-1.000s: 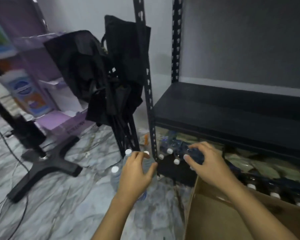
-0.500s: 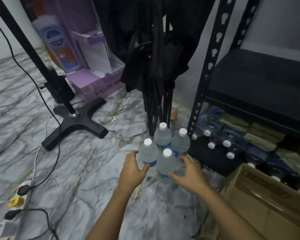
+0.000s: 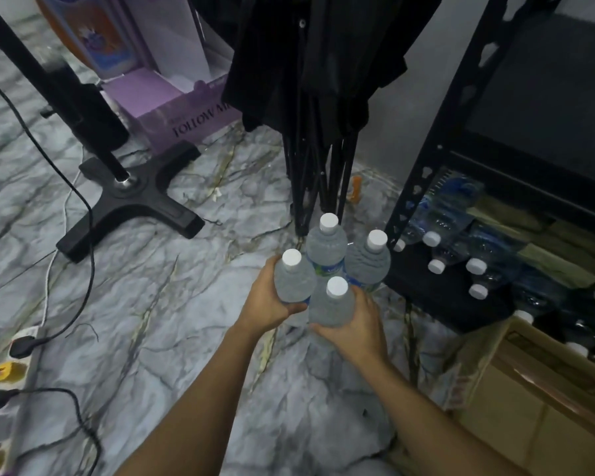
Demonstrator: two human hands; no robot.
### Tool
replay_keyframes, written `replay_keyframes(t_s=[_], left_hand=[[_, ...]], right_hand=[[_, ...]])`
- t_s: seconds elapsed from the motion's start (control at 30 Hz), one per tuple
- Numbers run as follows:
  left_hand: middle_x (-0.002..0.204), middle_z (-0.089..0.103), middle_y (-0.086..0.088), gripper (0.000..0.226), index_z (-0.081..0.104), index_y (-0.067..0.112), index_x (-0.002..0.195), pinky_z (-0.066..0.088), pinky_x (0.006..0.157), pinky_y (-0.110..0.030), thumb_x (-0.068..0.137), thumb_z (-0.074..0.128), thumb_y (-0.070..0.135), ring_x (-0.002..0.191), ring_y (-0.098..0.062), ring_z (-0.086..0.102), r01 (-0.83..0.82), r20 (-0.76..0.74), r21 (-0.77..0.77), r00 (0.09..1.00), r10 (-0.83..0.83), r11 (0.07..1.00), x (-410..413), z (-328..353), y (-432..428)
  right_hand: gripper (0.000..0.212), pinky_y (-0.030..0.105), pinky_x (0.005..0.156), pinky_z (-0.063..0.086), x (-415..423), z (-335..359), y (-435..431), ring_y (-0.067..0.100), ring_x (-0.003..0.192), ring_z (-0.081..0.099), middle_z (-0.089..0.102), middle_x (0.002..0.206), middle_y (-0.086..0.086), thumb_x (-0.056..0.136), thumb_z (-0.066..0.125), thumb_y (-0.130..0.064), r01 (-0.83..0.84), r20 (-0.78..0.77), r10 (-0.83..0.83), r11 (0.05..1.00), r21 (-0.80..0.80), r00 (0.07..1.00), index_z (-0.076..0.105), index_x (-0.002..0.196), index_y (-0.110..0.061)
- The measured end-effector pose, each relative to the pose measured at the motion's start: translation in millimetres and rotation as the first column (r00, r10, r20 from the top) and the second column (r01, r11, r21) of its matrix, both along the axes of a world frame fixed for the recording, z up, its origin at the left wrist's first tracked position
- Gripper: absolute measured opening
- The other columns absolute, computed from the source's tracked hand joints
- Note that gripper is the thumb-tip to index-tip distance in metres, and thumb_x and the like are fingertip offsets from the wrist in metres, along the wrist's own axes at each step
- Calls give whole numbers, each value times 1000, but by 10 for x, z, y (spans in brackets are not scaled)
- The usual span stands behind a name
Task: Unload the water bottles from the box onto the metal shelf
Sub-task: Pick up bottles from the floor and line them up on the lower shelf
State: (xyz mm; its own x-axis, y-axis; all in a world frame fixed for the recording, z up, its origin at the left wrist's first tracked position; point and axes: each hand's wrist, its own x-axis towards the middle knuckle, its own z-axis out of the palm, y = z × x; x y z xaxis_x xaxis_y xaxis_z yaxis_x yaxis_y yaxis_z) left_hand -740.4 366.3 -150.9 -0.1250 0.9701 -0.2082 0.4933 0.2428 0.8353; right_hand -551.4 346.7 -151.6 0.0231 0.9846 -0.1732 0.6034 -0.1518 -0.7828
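I have four water bottles (image 3: 326, 245) standing upright in a tight cluster on the marble floor (image 3: 152, 304), just beside the corner post of the metal shelf (image 3: 423, 166). My left hand (image 3: 267, 304) is curled round the left bottle (image 3: 294, 280) and my right hand (image 3: 354, 333) is wrapped round the near bottle (image 3: 332, 304). Both hands are clamped on plastic and sit close together, their two bottles touching. The coming move turns on this: the shelf lies to the right of and beyond the hands, with the right hand nearer to it. The held bottles' long axes point straight up, while the stowed bottles (image 3: 454, 249) on the low tier lie on their sides, caps towards me. I judge each one needs tipping flat on its way in. They are clear, ribbed and thin-walled, with white screw caps, and would likely dent under a hard squeeze. The cardboard box (image 3: 529, 407) sits at lower right, near the shelf's foot.
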Motion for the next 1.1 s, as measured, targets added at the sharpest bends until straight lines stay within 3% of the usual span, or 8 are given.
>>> replay_keyframes(t_s=[0.13, 0.23, 0.33, 0.47, 0.63, 0.83, 0.97, 1.1], left_hand=[[126, 58, 11, 92, 43, 36, 131, 54, 90, -32, 55, 94, 25, 114, -9, 60, -11, 4, 29, 1000, 11, 1000, -2, 21, 10], [121, 58, 9, 86, 45, 52, 117, 56, 89, -45, 49, 94, 34, 111, -13, 61, -40, -14, 76, 999, 41, 996, 5, -34, -39], [117, 60, 11, 82, 47, 47, 114, 54, 87, -36, 48, 96, 37, 108, -13, 60, -94, -72, 120, 992, 103, 988, 86, 51, -169], [111, 61, 9, 78, 52, 34, 113, 51, 81, -30, 49, 97, 32, 101, -11, 58, -90, -104, 194, 988, 111, 977, 188, 244, -328], [108, 61, 11, 76, 57, 30, 111, 47, 75, -18, 44, 92, 36, 99, 4, 58, -84, -76, 241, 992, 105, 967, 371, 671, -402], [111, 62, 9, 79, 54, 34, 112, 44, 75, -16, 41, 87, 49, 97, -2, 59, 11, -57, 390, 998, 13, 921, 822, 1416, -444], [107, 61, 13, 74, 54, 36, 107, 41, 69, -8, 42, 89, 47, 97, 11, 57, 74, -50, 479, 997, -57, 875, 1210, 1998, -500], [106, 66, 11, 75, 59, 33, 108, 57, 78, -32, 43, 89, 54, 97, -3, 65, 125, -10, 571, 989, -146, 811, 1632, 2553, -611]], right_hand=[[82, 38, 77, 53, 31, -66, -54, 26, 98, 61, 65, 103, 4, 40, 90, -38, 52, -3, -52, 994, 100, 999, 60, 111, -12], [78, 32, 77, 46, 38, -41, -68, 27, 99, 58, 63, 101, 4, 40, 92, -25, 83, -57, -76, 989, 120, 995, 60, 110, -10], [76, 31, 81, 44, 84, 27, -98, 25, 103, 56, 55, 100, -6, 42, 92, -20, 114, -105, -101, 986, 123, 989, 60, 111, -13], [71, 40, 82, 52, 198, 221, -121, 22, 99, 59, 56, 98, -7, 41, 92, -24, 169, -161, -141, 970, 174, 977, 56, 101, -27], [72, 33, 82, 50, 492, 663, -165, 11, 96, 55, 52, 98, -22, 43, 92, -25, 208, -211, -154, 942, 262, 965, 52, 102, -34], [67, 41, 83, 55, 977, 1430, -257, 13, 98, 62, 62, 103, -7, 42, 87, -41, 266, -269, -175, 897, 352, 947, 54, 100, -36], [69, 41, 78, 57, 1356, 2061, -435, 11, 93, 64, 65, 101, -7, 39, 86, -48, 333, -285, -226, 843, 422, 932, 57, 100, -32], [67, 37, 74, 58, 1774, 2641, -717, 7, 85, 66, 65, 96, -7, 41, 91, -39, 406, -317, -278, 774, 485, 907, 59, 99, -26]])
